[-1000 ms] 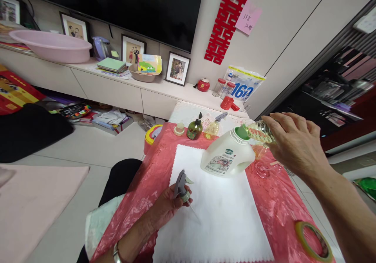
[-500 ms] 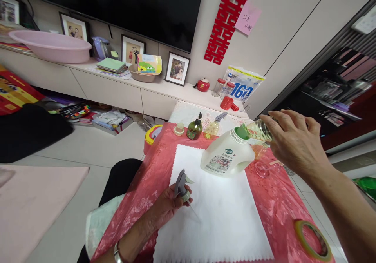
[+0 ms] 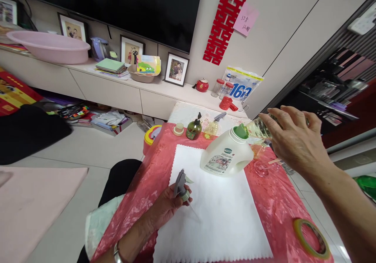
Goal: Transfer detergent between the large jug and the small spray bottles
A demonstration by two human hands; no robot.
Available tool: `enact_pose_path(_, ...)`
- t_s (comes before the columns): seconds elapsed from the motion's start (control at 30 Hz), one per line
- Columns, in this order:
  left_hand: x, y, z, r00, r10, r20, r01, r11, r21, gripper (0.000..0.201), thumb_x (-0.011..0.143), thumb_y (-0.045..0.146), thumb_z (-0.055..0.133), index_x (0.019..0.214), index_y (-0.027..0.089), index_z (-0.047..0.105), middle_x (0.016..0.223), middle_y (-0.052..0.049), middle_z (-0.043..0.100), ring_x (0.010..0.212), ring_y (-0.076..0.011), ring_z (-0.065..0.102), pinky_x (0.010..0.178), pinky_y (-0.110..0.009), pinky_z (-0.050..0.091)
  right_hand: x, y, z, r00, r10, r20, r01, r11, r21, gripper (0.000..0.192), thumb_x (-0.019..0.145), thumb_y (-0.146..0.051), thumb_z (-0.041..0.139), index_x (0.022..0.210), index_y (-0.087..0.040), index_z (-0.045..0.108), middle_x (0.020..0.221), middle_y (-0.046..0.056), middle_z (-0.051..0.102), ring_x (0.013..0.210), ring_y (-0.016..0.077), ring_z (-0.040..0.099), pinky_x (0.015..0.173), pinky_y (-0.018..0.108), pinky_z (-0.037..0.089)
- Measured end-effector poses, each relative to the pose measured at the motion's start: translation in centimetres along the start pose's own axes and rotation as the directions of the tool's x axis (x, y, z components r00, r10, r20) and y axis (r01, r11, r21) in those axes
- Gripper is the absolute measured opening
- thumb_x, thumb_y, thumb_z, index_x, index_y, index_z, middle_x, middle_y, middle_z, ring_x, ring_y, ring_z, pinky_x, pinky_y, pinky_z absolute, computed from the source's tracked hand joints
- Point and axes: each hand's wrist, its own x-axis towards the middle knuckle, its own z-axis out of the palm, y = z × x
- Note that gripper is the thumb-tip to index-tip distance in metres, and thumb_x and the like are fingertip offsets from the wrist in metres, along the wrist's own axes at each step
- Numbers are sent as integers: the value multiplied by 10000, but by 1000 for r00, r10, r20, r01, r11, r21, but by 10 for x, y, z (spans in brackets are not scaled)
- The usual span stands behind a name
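Note:
My left hand (image 3: 170, 203) is closed around the collar of a grey trigger spray head (image 3: 181, 184), whose thin clear tube points down over the white mat (image 3: 217, 224). My right hand (image 3: 296, 137) grips a clear bottle (image 3: 258, 129), tipped sideways so that its mouth meets the green opening of a white detergent jug (image 3: 226, 153). The jug stands upright on the mat's far part, its cap off. Part of the clear bottle is hidden behind my right fingers. Just beyond the jug stand a green pump bottle (image 3: 194, 129) and a clear spray bottle (image 3: 212, 129).
A red plastic cover (image 3: 141, 200) lies over the table. A roll of tape (image 3: 311, 237) sits at the near right, and a jug cap (image 3: 178, 129) at the far left. Right of the jug is a clear round dish (image 3: 261, 168). A long cabinet (image 3: 117, 94) runs behind.
Both hands hold almost the same pose. The clear bottle stays tipped at the jug's mouth, and the view has shifted very slightly.

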Motion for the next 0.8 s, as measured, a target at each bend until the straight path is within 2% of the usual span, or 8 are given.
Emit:
enact_pose_path(0.13,0,0,0,1000,-5,1,5,1000,2,452,590,363,969,977,231,776,999,-18,704,880,-159,714,818,-277,508,2,0,-3,1000,-11,0,11,999,41,531,918,5,394,1402,-200,473,1441,138,468,1382,371,367,1085,609,284)
enact_pose_path(0.43,0,1,2,1000,15,-5,-15,1000,-17,432,605,349,965,976,223,782,999,-26,724,851,-155,723,794,-266,518,4,-1,-2,998,-41,-41,38,997,-74,477,948,0,479,1384,-190,527,1448,117,472,1379,346,381,1128,579,281)
enact_pose_path(0.63,0,1,2,1000,13,-8,-13,1000,-17,435,603,343,966,982,230,783,1003,-24,728,867,-162,722,806,-274,516,1,-8,-2,999,-24,-44,20,995,-99,439,1004,-40,408,1387,-222,519,1467,98,459,1418,323,343,1141,581,243)
enact_pose_path(0.8,0,0,-2,1000,13,9,-13,1000,-22,431,635,321,953,1015,229,772,1030,-33,724,901,-168,716,847,-294,515,-6,-8,7,998,24,-63,-30,994,-104,470,969,-41,433,1394,-226,513,1438,82,488,1397,308,362,1124,570,251)
